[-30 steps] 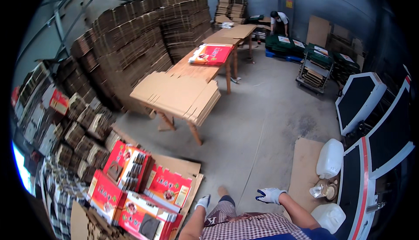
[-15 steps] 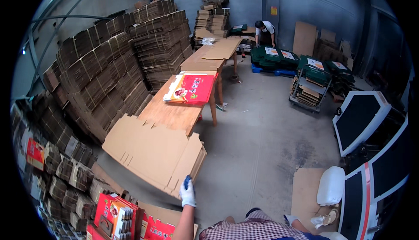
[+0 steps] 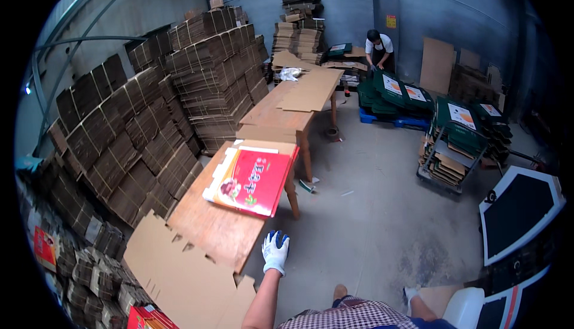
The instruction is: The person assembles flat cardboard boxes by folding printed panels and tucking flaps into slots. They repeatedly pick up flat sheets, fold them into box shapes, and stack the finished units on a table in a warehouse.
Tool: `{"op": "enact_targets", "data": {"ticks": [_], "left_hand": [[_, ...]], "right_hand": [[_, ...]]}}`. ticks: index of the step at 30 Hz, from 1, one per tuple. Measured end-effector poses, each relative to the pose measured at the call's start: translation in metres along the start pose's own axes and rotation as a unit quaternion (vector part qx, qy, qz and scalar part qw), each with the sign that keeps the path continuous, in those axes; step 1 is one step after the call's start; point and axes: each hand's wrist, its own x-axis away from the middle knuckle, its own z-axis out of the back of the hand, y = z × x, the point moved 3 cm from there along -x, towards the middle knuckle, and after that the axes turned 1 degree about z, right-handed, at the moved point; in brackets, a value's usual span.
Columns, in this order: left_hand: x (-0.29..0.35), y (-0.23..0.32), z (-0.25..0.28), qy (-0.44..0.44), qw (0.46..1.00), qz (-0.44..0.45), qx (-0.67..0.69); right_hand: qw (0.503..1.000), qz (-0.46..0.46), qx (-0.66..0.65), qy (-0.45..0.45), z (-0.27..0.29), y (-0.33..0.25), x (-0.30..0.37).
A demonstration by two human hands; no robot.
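My left hand (image 3: 275,252), in a white glove with blue-coated fingers, is raised with its fingers apart and nothing in it. It hovers over the floor beside the wooden table (image 3: 233,233), near the flat red printed cartons (image 3: 257,179). Those cartons lie in a short stack on the table, a white tabbed edge showing at their left. Left of my forearm, a flat brown cardboard sheet (image 3: 179,272) with slots and notches spreads across the table's near end. My right hand (image 3: 411,296), also gloved, hangs low beside my checked apron; its fingers are too indistinct to read.
Tall strapped cardboard bundles (image 3: 209,72) line the left side. Beyond the cartons, the table row bears brown sheets (image 3: 311,89). A person (image 3: 379,51) bends over green cartons (image 3: 388,93) at the back. On the right stand a loaded cart (image 3: 445,167) and a white-framed dark panel (image 3: 519,212).
My left hand has come off the cardboard sheet's edge and moved forward, fingers spreading. The view has advanced along the table, so the red cartons appear closer.
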Motion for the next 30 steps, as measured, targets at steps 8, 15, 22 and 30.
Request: {"op": "enact_targets", "data": {"ticks": [8, 15, 22, 30], "left_hand": [[-0.169, -0.016, -0.002, 0.089, 0.988, 0.073, -0.101], [-0.362, -0.059, -0.016, 0.129, 0.976, 0.139, -0.109], [-0.47, -0.07, -0.046, 0.181, 0.954, 0.21, -0.115], [-0.501, -0.083, -0.078, 0.205, 0.92, 0.289, -0.166]], "right_hand": [[0.956, 0.266, -0.03, -0.118, 0.117, -0.494, -0.136], [0.896, 0.352, -0.123, -0.242, 0.17, -0.766, -0.166], [0.824, 0.33, -0.29, -0.36, 0.193, -0.935, -0.22], [0.706, 0.456, -0.183, -0.51, 0.103, -1.163, -0.166]]}}
